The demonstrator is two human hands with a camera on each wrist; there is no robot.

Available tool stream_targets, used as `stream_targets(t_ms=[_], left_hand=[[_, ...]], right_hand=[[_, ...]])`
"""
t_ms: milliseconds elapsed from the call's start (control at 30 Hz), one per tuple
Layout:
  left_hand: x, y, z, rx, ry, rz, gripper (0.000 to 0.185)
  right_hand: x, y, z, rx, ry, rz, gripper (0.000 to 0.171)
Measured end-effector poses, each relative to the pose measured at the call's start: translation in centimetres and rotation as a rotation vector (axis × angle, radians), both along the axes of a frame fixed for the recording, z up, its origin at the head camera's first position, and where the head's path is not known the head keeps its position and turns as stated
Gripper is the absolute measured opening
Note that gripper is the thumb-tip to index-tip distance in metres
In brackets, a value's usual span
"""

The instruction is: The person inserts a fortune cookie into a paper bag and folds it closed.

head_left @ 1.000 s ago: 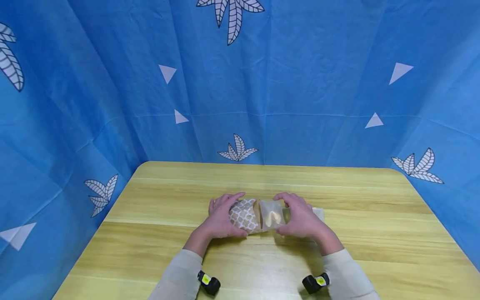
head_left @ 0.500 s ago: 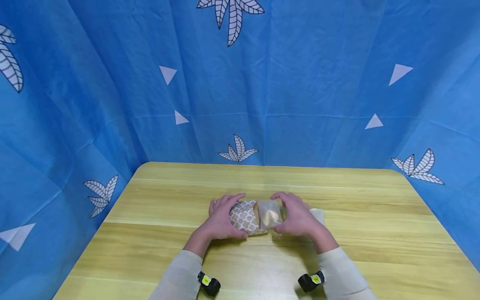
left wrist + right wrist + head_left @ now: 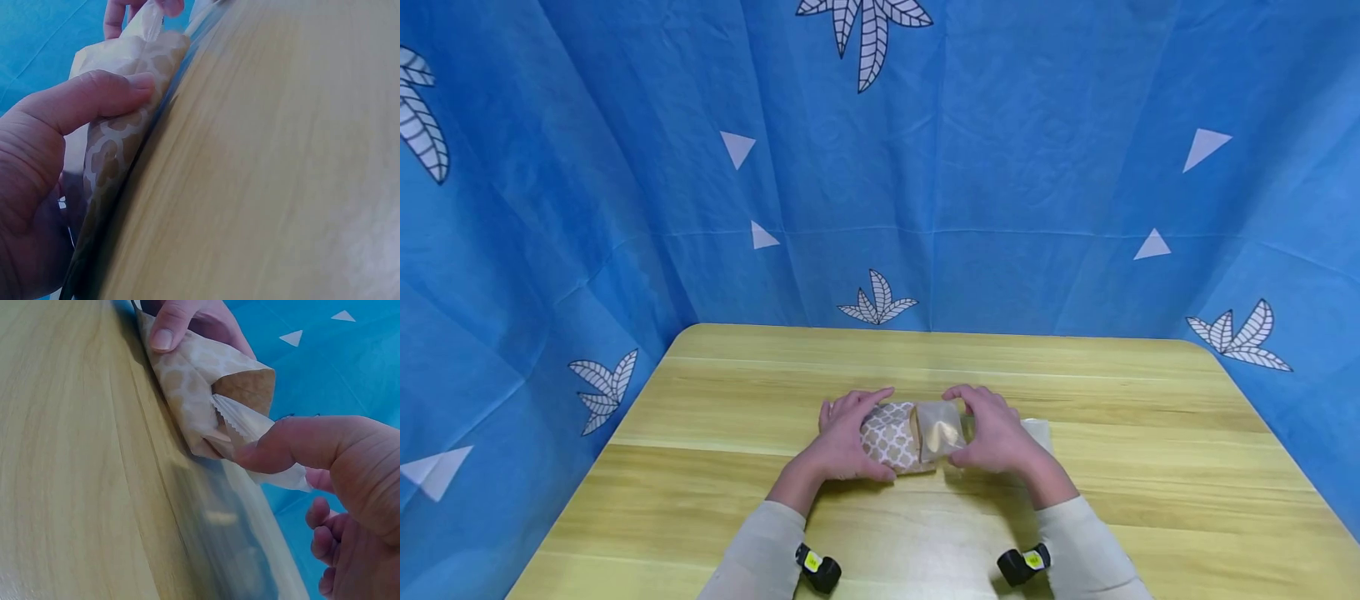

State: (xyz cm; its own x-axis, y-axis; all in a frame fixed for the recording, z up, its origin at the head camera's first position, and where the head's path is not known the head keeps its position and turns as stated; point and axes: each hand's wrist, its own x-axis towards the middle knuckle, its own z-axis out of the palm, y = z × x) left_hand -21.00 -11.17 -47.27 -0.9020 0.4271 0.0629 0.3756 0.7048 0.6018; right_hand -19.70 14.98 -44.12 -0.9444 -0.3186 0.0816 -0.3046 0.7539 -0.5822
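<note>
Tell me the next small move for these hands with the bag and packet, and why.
Probably push the clear packet further into the patterned bag. The left hand grips the bag, whose mouth gapes in the right wrist view; the right hand pinches the packet, whose serrated end sits just inside that mouth while most of it remains outside.

Right hand (image 3: pixel 1000 437) sits further left than a second ago — clear plastic packet (image 3: pixel 937 427) with pale contents now deeper inside the brown patterned paper bag (image 3: pixel 891 433).
</note>
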Motion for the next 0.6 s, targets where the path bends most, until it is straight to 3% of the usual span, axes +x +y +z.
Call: stream_targets(t_ms=[600], left_hand=[[0.0, 0.0, -0.1, 0.017, 0.004, -0.004, 0.117]], right_hand=[[0.3, -0.7, -1.1, -0.047, -0.025, 0.041, 0.095]])
